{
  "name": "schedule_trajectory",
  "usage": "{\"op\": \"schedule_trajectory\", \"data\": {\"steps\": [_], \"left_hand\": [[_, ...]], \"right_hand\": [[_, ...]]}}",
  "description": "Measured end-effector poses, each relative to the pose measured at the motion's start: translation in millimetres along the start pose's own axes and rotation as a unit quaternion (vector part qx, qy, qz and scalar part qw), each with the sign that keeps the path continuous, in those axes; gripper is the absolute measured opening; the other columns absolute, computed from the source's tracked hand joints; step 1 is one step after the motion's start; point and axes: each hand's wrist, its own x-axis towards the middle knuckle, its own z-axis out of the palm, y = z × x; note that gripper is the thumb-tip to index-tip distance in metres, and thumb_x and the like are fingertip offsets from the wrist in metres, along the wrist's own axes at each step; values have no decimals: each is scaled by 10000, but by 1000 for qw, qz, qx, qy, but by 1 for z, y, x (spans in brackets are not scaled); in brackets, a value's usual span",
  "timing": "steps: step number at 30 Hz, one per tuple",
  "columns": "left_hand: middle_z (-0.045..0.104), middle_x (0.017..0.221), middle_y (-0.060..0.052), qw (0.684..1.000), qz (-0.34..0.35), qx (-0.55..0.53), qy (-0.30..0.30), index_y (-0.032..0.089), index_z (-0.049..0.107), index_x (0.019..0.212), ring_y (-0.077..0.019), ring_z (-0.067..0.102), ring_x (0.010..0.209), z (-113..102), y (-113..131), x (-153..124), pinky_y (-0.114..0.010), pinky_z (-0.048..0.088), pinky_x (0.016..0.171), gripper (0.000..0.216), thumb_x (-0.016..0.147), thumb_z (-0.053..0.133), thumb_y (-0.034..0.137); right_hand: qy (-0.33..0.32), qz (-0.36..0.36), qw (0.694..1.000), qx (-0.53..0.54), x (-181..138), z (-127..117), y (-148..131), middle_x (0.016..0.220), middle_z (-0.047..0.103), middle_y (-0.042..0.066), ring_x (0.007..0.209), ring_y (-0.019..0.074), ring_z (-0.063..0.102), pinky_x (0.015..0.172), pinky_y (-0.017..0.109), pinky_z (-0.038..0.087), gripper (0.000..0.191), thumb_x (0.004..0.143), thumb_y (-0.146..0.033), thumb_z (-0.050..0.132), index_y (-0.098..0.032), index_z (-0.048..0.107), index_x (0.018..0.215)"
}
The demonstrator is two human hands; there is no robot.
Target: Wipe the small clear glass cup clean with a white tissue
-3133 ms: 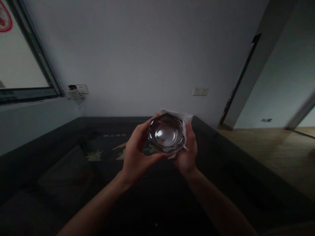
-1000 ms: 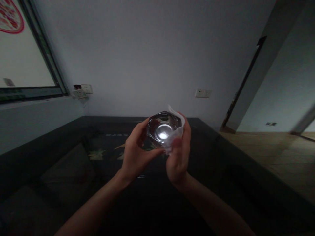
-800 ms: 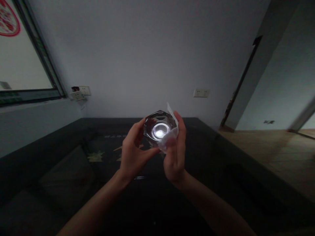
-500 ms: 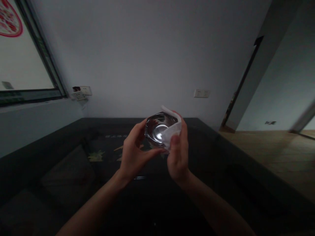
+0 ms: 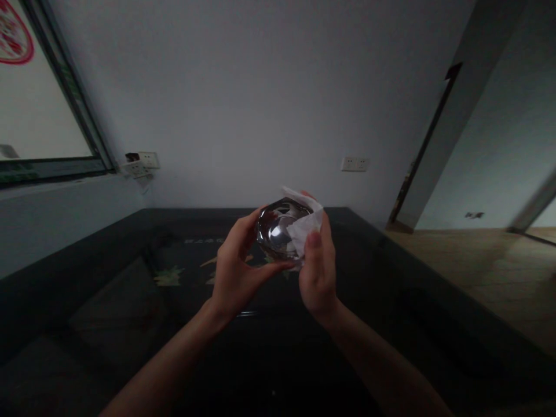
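Held up over the dark table [image 5: 278,359] is a small shiny bowl [image 5: 274,231] with a faceted, many-sided rim, its hollow facing me. My left hand [image 5: 237,255] is wrapped round its left side, the thumb along the lower edge. A white tissue [image 5: 304,229] covers the bowl's right edge, folded over the rim. My right hand [image 5: 319,266] grips this tissue against the bowl, thumb in front and fingers behind. The right fingertips are mostly hidden by the tissue.
The glossy black table carries a printed leaf pattern [image 5: 168,277]. Behind it rises a pale wall with a double socket [image 5: 355,164] and another socket [image 5: 148,160] on the left. A window frame [image 5: 72,92] stands left; wooden floor [image 5: 473,260] lies right.
My right hand and the tissue have shifted slightly to the right along the rim, uncovering a bit more of the bowl's inside. My left hand keeps its hold.
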Motion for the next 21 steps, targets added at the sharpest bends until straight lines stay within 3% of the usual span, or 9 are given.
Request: {"op": "schedule_trajectory", "data": {"steps": [7, 10, 16, 21], "left_hand": [[591, 1268, -91, 999, -10, -6, 37, 207, 521, 1258, -251, 563, 1189, -5, 2, 3, -421, 458, 1041, 717, 606, 811, 147], [590, 1271, -90, 1000, 0, -11, 24, 219, 508, 1273, -250, 564, 1189, -4, 3, 2, -417, 467, 1032, 747, 600, 829, 185], [597, 1260, -92, 1000, -4, -5, -6, 232, 514, 1272, -264, 571, 1176, -2, 4, 0, -430, 485, 1009, 771, 578, 849, 249], [598, 1264, -97, 999, -32, -25, 26, 218, 529, 1241, -263, 578, 1169, -4, 2, 2, -434, 486, 1004, 713, 596, 831, 227]], "right_hand": [[-5, -29, 999, -19, -13, 11, -2, 1522, 269, 51, 1383, 254, 303, 1142, 516, 262, 554, 941, -457, 379, -310, 228, 1454], [-3, -17, 1000, -5, -6, 6, -3, 1484, 346, 59, 1354, 250, 360, 1130, 509, 291, 524, 941, -477, 370, -300, 294, 1428], [-5, 10, 999, 47, 6, -1, -5, 1272, 572, 71, 1186, 240, 545, 991, 461, 466, 458, 958, -506, 281, -296, 434, 1336], [3, -12, 1000, 12, -9, 11, -2, 1446, 379, 88, 1302, 276, 419, 1079, 533, 361, 562, 930, -495, 383, -301, 252, 1441]]}}
